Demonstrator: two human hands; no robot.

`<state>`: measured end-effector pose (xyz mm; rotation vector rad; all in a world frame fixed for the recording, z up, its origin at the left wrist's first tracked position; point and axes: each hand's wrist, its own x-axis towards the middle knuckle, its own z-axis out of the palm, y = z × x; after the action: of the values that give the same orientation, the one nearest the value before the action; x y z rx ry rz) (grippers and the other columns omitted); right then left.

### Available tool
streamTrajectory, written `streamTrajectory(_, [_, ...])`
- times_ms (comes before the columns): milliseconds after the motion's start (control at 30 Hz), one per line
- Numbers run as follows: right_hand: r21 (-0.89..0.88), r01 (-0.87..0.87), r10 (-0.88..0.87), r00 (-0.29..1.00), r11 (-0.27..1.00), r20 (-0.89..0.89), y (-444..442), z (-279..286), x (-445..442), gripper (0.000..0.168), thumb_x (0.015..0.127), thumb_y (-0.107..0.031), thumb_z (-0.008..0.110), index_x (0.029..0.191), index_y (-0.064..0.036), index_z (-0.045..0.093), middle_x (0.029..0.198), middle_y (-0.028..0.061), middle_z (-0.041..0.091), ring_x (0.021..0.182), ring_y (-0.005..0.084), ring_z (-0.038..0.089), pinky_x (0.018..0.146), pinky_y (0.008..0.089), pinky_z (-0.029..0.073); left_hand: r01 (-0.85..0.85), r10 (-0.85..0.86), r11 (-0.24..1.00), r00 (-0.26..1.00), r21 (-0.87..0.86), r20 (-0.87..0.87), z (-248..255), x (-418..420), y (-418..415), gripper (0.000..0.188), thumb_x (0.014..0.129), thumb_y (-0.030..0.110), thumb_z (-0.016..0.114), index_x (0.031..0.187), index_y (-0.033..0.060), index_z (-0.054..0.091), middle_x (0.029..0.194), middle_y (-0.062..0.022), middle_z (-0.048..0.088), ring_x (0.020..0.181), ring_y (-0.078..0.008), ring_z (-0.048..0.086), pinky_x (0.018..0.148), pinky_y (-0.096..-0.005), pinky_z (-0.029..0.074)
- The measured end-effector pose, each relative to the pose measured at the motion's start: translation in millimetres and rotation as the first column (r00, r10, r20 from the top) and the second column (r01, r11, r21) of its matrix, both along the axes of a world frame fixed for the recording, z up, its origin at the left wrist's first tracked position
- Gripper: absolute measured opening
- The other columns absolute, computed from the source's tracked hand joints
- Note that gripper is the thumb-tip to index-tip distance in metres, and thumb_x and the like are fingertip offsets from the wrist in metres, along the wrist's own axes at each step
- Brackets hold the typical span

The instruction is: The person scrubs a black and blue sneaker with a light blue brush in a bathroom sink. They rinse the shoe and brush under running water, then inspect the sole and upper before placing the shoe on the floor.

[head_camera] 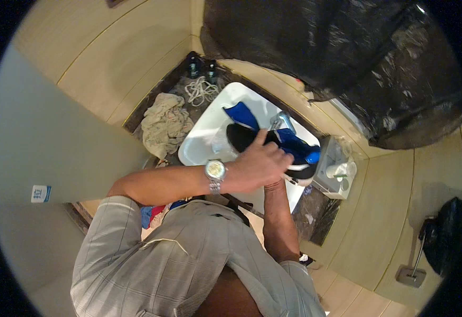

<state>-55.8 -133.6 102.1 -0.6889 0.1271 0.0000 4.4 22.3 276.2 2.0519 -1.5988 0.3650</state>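
Over a white sink basin (199,147) is a dark shoe (241,136) with bright blue upper parts and a white stripe. My left hand (264,162), with a metal watch (215,171) at its wrist, crosses to the right and grips the shoe from above. Its index finger points along the shoe, while the other fingers curl over the side. Only the wrist end of my right hand (274,186) shows beneath the left one; its fingers are hidden behind the left hand and shoe. A chrome faucet (285,121) stands just behind the shoe.
Left of the basin, a crumpled patterned cloth (165,125), white laces (201,91) and dark bottles (193,66) occupy the counter. A grey box (324,174) with a white cup (340,170) stands at right. Black plastic sheeting (334,47) hangs above. A pale panel (56,138) borders the left.
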Motion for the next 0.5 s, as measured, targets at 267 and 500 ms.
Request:
streamTrajectory(267, [-0.067,0.000,-0.004,0.998,0.998,-0.058,-19,54,-37,0.057,0.096,0.000,0.061,0.150,-0.007,0.048,0.138,0.0092,0.062,0.125,0.0227,0.061,0.108,0.0427,0.050,-0.303,-0.357,0.874,0.129,-0.379,-0.925,-45,29,10,0.032,0.092,0.008,0.075,0.121,0.0069,0.062,0.112,0.0003,0.068,0.100,-0.0060,0.062,0.086,-0.0267,0.054])
streamTrajectory(500, [-0.537,0.198,-0.218,0.976,0.820,0.028,18,99,-35,0.063,0.094,-0.006,0.073,0.150,0.001,0.044,0.140,0.0109,0.060,0.125,0.0197,0.059,0.110,0.0367,0.047,-0.680,-0.713,0.582,-0.162,-0.446,-0.682,-74,35,9,0.042,0.103,0.029,0.069,0.140,0.0133,0.055,0.134,-0.0007,0.064,0.123,-0.0150,0.059,0.108,-0.0384,0.050])
